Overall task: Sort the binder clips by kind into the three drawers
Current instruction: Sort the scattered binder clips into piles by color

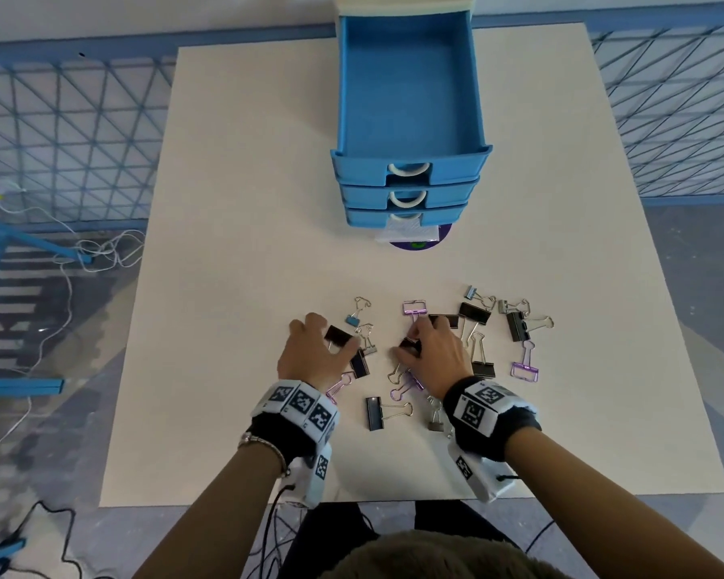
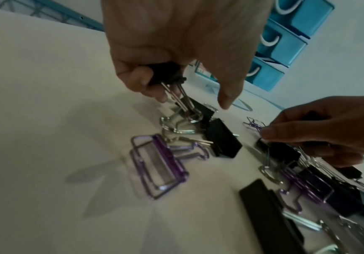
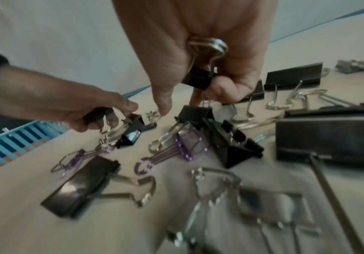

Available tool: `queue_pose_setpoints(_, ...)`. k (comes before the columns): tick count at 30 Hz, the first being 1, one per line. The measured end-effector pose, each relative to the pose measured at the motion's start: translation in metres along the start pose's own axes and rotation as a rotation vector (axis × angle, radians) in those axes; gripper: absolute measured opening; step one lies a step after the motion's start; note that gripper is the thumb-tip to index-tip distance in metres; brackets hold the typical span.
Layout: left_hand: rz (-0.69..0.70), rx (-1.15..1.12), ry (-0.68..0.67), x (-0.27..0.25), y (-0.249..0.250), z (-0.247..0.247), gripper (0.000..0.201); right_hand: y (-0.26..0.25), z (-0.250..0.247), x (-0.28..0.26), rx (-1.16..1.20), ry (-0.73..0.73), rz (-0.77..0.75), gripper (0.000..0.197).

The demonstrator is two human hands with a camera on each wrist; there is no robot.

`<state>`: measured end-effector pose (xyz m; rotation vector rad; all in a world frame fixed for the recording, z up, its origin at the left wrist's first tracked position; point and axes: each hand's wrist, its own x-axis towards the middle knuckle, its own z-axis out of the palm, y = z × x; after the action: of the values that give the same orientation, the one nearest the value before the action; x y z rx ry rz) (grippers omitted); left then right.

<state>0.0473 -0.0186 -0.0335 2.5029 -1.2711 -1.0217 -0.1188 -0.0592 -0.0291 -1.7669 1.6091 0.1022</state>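
Observation:
Black, purple and small silver binder clips lie scattered on the near half of the cream table (image 1: 235, 244). My left hand (image 1: 329, 342) curls round a black clip (image 2: 166, 72), whose silver handles hang down over another black clip (image 2: 224, 137). My right hand (image 1: 414, 340) grips a second black clip (image 3: 198, 78), its wire handles pressed into the palm. A purple wire clip (image 2: 161, 165) lies just below my left hand. The blue drawer unit (image 1: 408, 190) stands at the far middle, its top drawer (image 1: 406, 85) pulled out and empty.
More black clips (image 1: 475, 313) and a purple one (image 1: 525, 367) lie right of my right hand. A long black clip (image 1: 375, 413) lies between my wrists. A purple disc and white paper (image 1: 410, 238) sit under the drawer unit. Blue mesh fencing (image 1: 72, 131) surrounds the table.

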Motion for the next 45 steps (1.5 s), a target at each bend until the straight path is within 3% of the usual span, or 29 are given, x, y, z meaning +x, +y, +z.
queue_pose_setpoints(3,-0.015,0.032,0.015,0.004,0.006,0.009,0.059,0.000,0.005,-0.001,-0.019,-0.027,0.050,0.052)
queue_pose_setpoints(9,-0.056,0.039,0.043,0.007,0.017,0.017,0.050,-0.002,0.011,0.000,-0.048,0.018,0.067,0.035)
queue_pose_setpoints(18,-0.052,-0.312,0.086,0.014,-0.008,-0.003,0.044,-0.007,-0.005,-0.006,0.052,0.087,0.025,0.027)
queue_pose_setpoints(22,-0.091,-0.362,0.135,0.021,-0.037,-0.025,0.044,-0.040,-0.006,0.002,0.144,0.077,-0.072,0.026)
queue_pose_setpoints(29,-0.143,-0.261,0.141,0.034,-0.089,-0.057,0.045,-0.137,0.041,0.033,0.088,-0.070,-0.188,0.030)
queue_pose_setpoints(33,-0.090,-0.258,0.177,0.040,-0.106,-0.073,0.055,-0.171,0.066,0.040,0.112,-0.084,-0.204,0.037)
queue_pose_setpoints(37,0.059,-0.154,0.161,0.043,-0.115,-0.073,0.058,-0.173,0.076,0.039,0.140,-0.083,-0.245,0.040)
queue_pose_setpoints(40,0.114,-0.094,0.140,0.035,-0.118,-0.068,0.058,-0.164,0.071,0.033,0.161,-0.038,-0.276,0.036)
queue_pose_setpoints(45,0.293,0.010,0.259,0.018,-0.098,-0.054,0.052,-0.111,0.036,0.025,0.203,0.092,-0.235,0.028)
